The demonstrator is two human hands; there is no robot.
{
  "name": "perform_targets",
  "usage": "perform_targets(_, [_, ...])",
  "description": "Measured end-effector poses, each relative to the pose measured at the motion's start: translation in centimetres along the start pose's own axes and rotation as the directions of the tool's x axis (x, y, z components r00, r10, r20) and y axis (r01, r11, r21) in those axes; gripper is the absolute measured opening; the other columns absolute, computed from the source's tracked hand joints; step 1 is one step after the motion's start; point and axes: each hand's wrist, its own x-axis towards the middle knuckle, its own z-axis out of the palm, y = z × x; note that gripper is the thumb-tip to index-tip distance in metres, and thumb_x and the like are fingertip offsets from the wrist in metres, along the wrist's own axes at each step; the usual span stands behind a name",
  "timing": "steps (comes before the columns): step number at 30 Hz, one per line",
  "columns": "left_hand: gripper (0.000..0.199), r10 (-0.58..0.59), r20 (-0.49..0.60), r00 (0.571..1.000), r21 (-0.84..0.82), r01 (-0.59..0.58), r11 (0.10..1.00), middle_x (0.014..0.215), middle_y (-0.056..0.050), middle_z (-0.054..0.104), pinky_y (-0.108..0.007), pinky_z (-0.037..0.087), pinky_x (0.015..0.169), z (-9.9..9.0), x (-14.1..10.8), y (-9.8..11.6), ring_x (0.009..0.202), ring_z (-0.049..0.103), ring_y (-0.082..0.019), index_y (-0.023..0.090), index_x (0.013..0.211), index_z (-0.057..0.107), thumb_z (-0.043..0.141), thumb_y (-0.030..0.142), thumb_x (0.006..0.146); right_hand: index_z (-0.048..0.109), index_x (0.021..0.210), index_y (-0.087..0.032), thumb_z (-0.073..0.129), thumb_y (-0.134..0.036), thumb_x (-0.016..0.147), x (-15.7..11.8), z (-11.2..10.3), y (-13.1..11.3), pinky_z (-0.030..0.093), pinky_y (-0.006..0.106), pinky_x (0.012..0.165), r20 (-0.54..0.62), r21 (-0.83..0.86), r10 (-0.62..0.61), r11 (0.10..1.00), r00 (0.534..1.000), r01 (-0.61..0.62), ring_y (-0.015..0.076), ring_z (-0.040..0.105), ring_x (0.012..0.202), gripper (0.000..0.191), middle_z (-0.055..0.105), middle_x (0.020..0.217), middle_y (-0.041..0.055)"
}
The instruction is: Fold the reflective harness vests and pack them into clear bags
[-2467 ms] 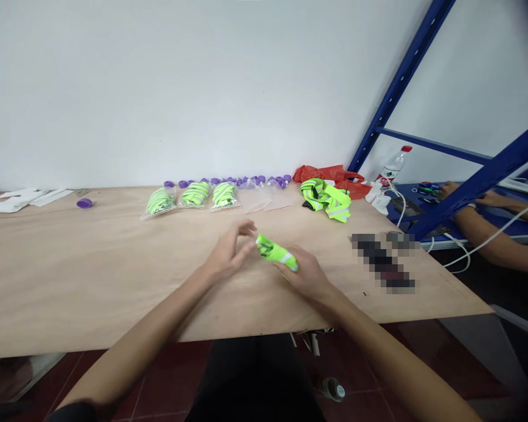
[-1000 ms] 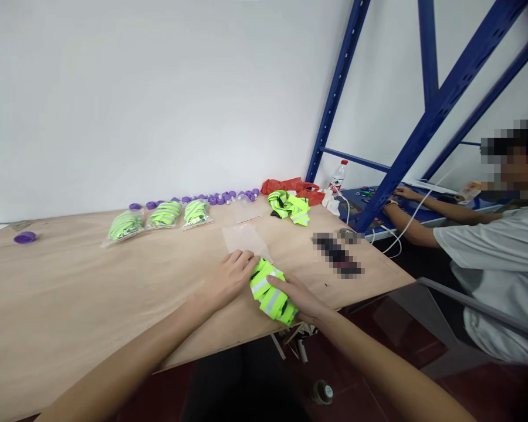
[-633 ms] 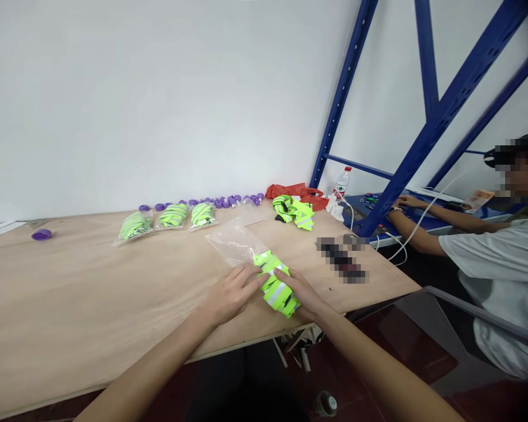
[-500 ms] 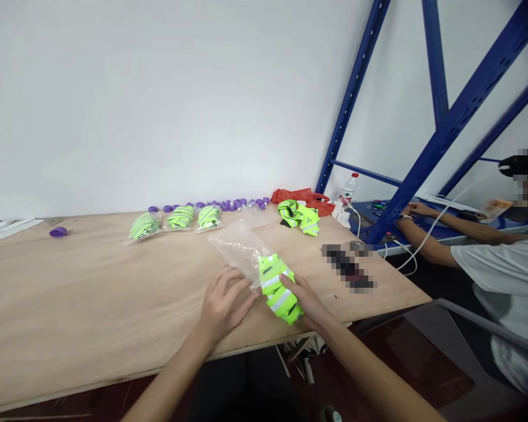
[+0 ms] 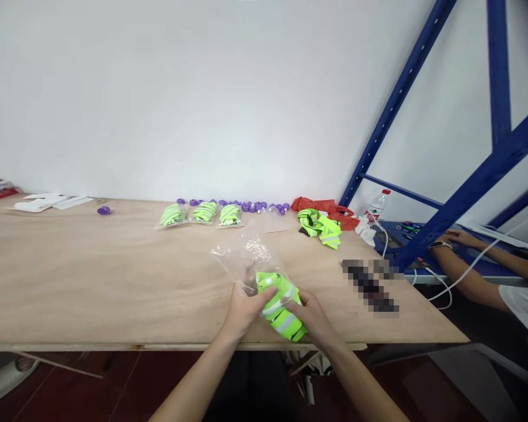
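Observation:
A folded neon-yellow reflective strap with silver bands lies between my hands over the table's front edge. My right hand grips its right side, thumb on top. My left hand is closed at its left side, thumb pressed on the strap and fingers hidden behind the bag's edge. A clear plastic bag spreads away from me, its near end at the strap's upper end. How far the strap sits inside the bag is hard to tell.
Further back lie three bagged straps, purple rings, a loose reflective strap and a red plastic bag. A bottle stands by the blue rack. A co-worker's arm is at right.
My left hand has moved in from beside the bag and closed with its thumb on the strap. The strap's upper end now meets the bag's near end. The view has turned right.

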Motion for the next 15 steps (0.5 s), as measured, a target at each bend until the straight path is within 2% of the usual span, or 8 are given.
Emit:
perform_targets(3, [0.071,0.017,0.021,1.0,0.067,-0.018,0.998,0.106,-0.006,0.075,-0.031,0.054,0.086,0.0,-0.5,-0.3,0.096,0.071,-0.024,0.02,0.127,0.058,0.09,0.03,0.064,0.07,0.105,-0.02,0.087,-0.049,0.065,0.2,0.2,0.0,0.054,0.032,0.071,-0.024,0.018,-0.078,0.997,0.997,0.079,0.0223,0.067,0.083,0.053,0.074,0.096,0.0036])
perform_targets(6, [0.061,-0.01,0.038,0.999,0.098,0.006,0.995,0.105,-0.008,0.075,-0.032,0.055,0.086,-0.1,-1.2,-1.1,0.095,0.071,-0.024,0.018,0.118,0.061,0.088,0.033,0.066,0.063,0.108,-0.023,0.086,-0.049,0.065,0.4,0.6,-0.1,0.054,0.032,0.072,-0.06,0.046,-0.114,0.992,0.992,0.117,0.0219,0.066,0.084,0.055,0.072,0.095,0.0024])
perform_targets(10, [0.059,-0.127,0.025,0.992,0.173,0.12,0.977,0.103,-0.009,0.075,-0.035,0.056,0.082,-0.4,-2.2,-2.3,0.095,0.071,-0.027,0.016,0.113,0.063,0.088,0.037,0.064,0.059,0.11,-0.023,0.087,-0.05,0.064,0.5,1.1,-0.2,0.053,0.031,0.072,-0.08,0.039,-0.084,0.995,0.993,0.087,0.0211,0.065,0.082,0.06,0.07,0.094,0.0027])
perform_targets(15, [0.058,-0.195,0.01,0.981,0.214,0.188,0.958,0.11,-0.011,0.074,-0.037,0.056,0.086,-0.7,-3.2,-2.9,0.102,0.069,-0.03,0.016,0.115,0.062,0.087,0.033,0.066,0.061,0.103,-0.022,0.088,-0.048,0.063,0.7,1.5,-0.3,0.052,0.03,0.076,-0.141,0.021,-0.073,0.997,0.987,0.076,0.02,0.064,0.087,0.055,0.067,0.099,0.0022])
